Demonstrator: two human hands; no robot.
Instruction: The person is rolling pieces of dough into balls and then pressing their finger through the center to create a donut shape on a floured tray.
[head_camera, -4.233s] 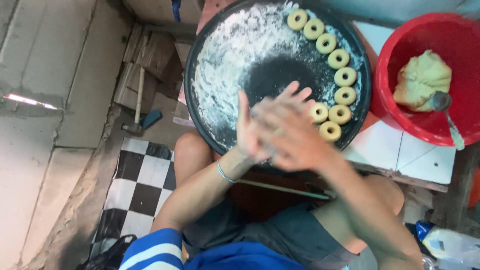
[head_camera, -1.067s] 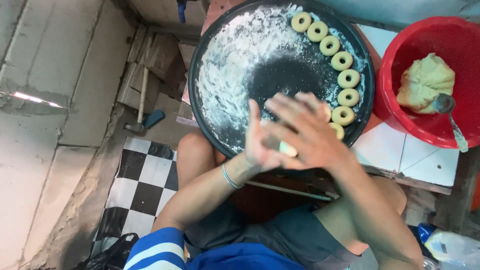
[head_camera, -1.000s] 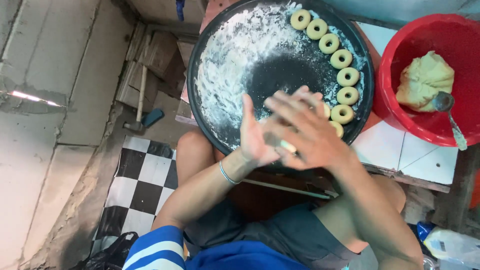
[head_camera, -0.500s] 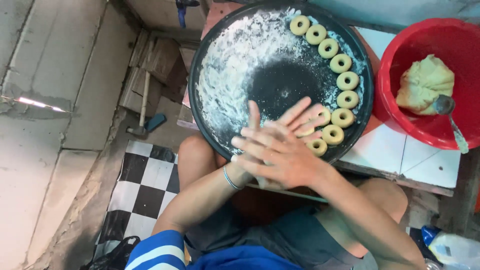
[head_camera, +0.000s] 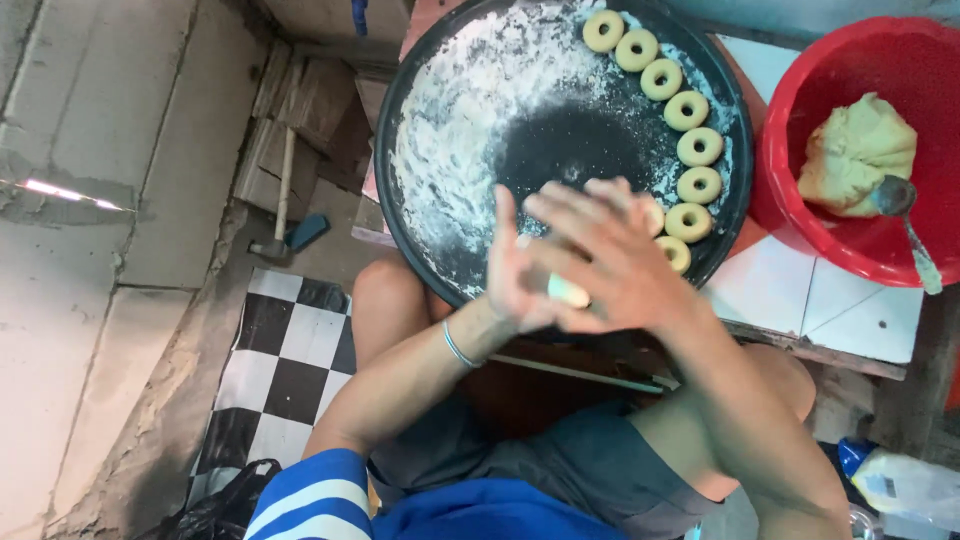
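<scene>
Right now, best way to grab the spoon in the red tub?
Take the spoon by its handle, the free end lying across the red tub rim at lower right. Come from that outer side: the bowl end rests against the dough lump, so it is likely sticky and crowded.

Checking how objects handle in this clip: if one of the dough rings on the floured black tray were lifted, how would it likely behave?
The dough rings look soft and pale, so one would probably sag or stretch out of round if pinched. The flour dusting the black tray suggests they should release without much sticking. Each looks small, so likely light; lying flat, they seem unlikely to roll.
</scene>
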